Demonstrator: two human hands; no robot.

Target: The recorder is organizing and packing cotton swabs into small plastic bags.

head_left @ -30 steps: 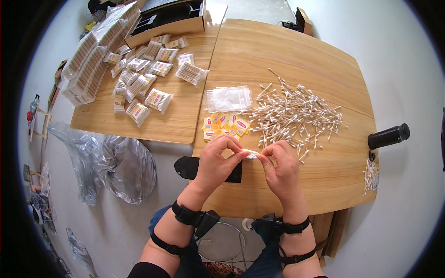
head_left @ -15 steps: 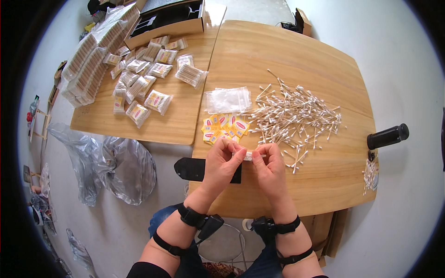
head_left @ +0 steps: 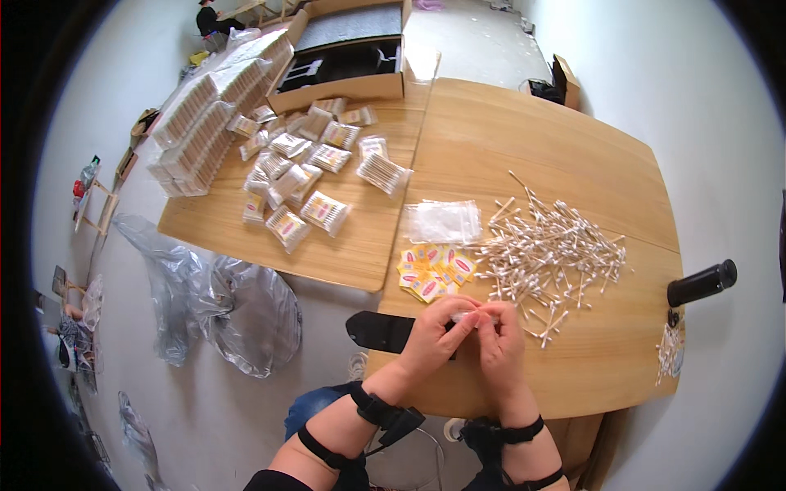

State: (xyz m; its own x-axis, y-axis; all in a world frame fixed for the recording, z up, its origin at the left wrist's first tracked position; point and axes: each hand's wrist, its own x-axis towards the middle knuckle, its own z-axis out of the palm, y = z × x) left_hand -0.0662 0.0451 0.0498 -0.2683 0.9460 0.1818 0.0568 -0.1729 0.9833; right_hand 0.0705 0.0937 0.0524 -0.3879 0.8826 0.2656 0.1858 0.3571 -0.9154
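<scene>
My left hand (head_left: 434,334) and my right hand (head_left: 501,344) meet over the near edge of the table, thumbs and fingertips pinched. Between them is a small clear plastic bag (head_left: 467,316), mostly covered by the fingers; its contents cannot be made out. Just beyond lie yellow, white and red printed cards (head_left: 434,272) in a loose spread. Farther back rests a stack of flat clear zip bags (head_left: 444,222). A heap of loose cotton swabs (head_left: 553,250) spreads to the right. Partly under my left wrist is a black flat strap-like piece (head_left: 378,331).
Filled swab packets (head_left: 326,213) are scattered across the left table, beside stacked bundles of packets (head_left: 196,135) and an open cardboard box (head_left: 340,86). A black cylinder (head_left: 702,283) stands at the right edge near a small swab pile (head_left: 667,353). Grey plastic bags (head_left: 254,315) sit on the floor.
The view has shifted, so the tables appear lower and farther right. My hands have drawn closer together around the small bag, which now shows less between the fingers.
</scene>
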